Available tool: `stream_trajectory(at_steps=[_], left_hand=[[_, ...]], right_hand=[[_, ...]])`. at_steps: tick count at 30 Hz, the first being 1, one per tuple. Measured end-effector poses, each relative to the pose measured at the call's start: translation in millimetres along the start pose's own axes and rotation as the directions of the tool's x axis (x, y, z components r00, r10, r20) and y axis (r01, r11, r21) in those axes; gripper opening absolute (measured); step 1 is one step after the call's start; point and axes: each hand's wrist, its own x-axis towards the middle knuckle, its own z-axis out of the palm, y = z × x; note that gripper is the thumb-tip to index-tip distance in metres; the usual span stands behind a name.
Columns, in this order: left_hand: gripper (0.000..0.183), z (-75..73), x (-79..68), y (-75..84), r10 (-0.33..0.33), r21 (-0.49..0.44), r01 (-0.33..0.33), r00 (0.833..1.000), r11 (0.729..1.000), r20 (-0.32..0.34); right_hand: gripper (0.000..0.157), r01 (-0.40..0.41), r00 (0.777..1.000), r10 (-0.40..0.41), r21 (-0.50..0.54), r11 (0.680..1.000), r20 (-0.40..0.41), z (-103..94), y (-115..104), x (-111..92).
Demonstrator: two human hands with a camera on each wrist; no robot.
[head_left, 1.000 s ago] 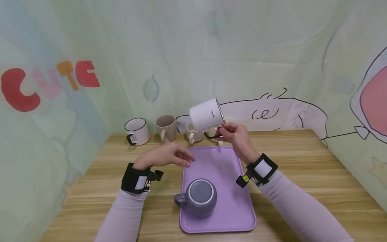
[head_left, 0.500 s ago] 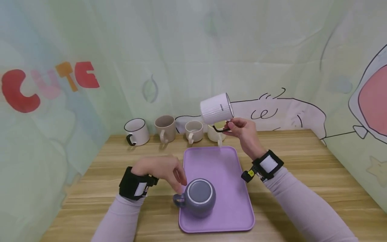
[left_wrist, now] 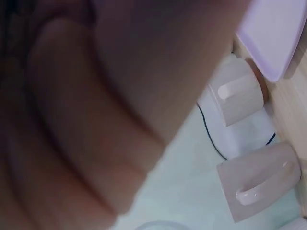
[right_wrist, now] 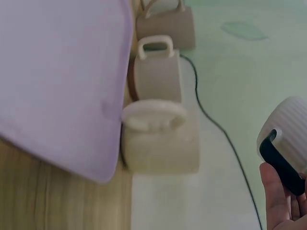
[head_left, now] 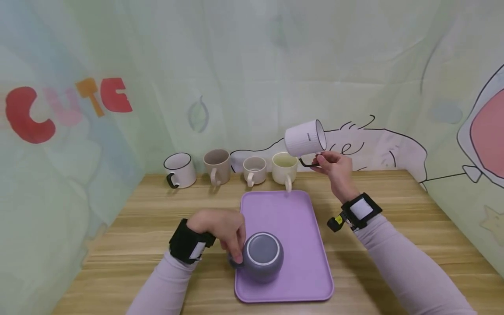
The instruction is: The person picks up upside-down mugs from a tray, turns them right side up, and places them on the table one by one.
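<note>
A white ribbed mug [head_left: 302, 139] with a dark rim is up in the air, lying on its side with its mouth to the right. My right hand [head_left: 337, 168] grips its black handle [right_wrist: 282, 165]. Upside down on the purple tray [head_left: 280, 210] sits a grey mug [head_left: 263, 258], its handle pointing left. With thumb and fingers my left hand [head_left: 224, 229] pinches that handle, which is mostly hidden beneath them. In the left wrist view the curled fingers fill much of the picture and the grey mug does not show.
Along the back of the wooden table [head_left: 157, 227] stand a white mug with black handle [head_left: 182, 171], a taupe mug [head_left: 218, 167], a small cream mug [head_left: 255, 170] and a pale yellow mug [head_left: 284, 168]. A printed curtain [head_left: 244, 87] hangs right behind them.
My right hand has carried the white ribbed mug rightward, uncovering the pale yellow mug. My left hand has come down from above the tray onto the grey mug's handle.
</note>
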Motion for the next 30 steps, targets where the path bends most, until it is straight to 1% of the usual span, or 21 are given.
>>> stream_trajectory(at_steps=[2,4,8,10,13,16,18,21,24,26,30], left_hand=[[0.016,1.3,1.0,-0.5,-0.003,-0.032,0.003,1.000,0.999,0.005],[0.016,1.7,1.5,-0.9,-0.007,-0.045,0.007,1.000,0.999,0.011],[0.015,1.5,1.6,-0.5,-0.004,-0.039,0.004,1.000,0.999,0.014],[0.015,1.2,1.9,0.0,-0.001,-0.033,0.002,1.000,0.999,0.017],[0.016,1.0,1.2,1.1,-0.004,-0.021,0.004,1.000,1.000,0.012],[0.017,1.1,0.0,1.5,-0.011,-0.007,0.011,1.000,1.000,0.008],[0.018,1.0,-1.3,1.5,-0.017,-0.003,0.017,1.000,1.000,0.003],[0.019,1.1,-2.6,1.5,-0.018,-0.003,0.018,1.000,1.000,-0.005],[0.019,1.4,-3.1,1.9,-0.011,-0.005,0.011,1.000,1.000,-0.009],[0.019,1.8,-2.8,2.3,-0.008,-0.007,0.008,1.000,1.000,-0.007],[0.017,1.8,-2.5,3.9,-0.013,-0.004,0.013,1.000,1.000,-0.004]], right_hand=[[0.007,-0.011,0.999,0.010,-0.021,1.000,-0.030,-6.8,2.7,1.8],[0.004,-0.022,0.998,0.020,-0.037,0.999,-0.055,-13.9,5.3,3.3],[0.008,-0.049,0.994,0.040,-0.088,0.995,-0.104,-27.5,8.3,4.4],[0.012,-0.080,0.990,0.066,-0.115,0.990,-0.123,-33.3,9.3,4.1],[0.019,-0.149,0.981,0.126,-0.162,0.976,-0.147,-40.1,10.8,3.7],[0.019,-0.223,0.967,0.189,-0.212,0.951,-0.170,-44.0,12.7,4.4],[0.021,-0.271,0.957,0.229,-0.263,0.926,-0.179,-46.0,15.1,5.6],[0.026,-0.337,0.939,0.288,-0.346,0.876,-0.186,-48.7,19.8,6.1],[0.032,-0.372,0.928,0.320,-0.399,0.838,-0.193,-51.8,25.5,4.9],[0.033,-0.377,0.925,0.319,-0.412,0.829,-0.205,-53.8,29.4,4.8],[0.032,-0.362,0.930,0.289,-0.441,0.821,-0.225,-54.7,32.7,5.7]])
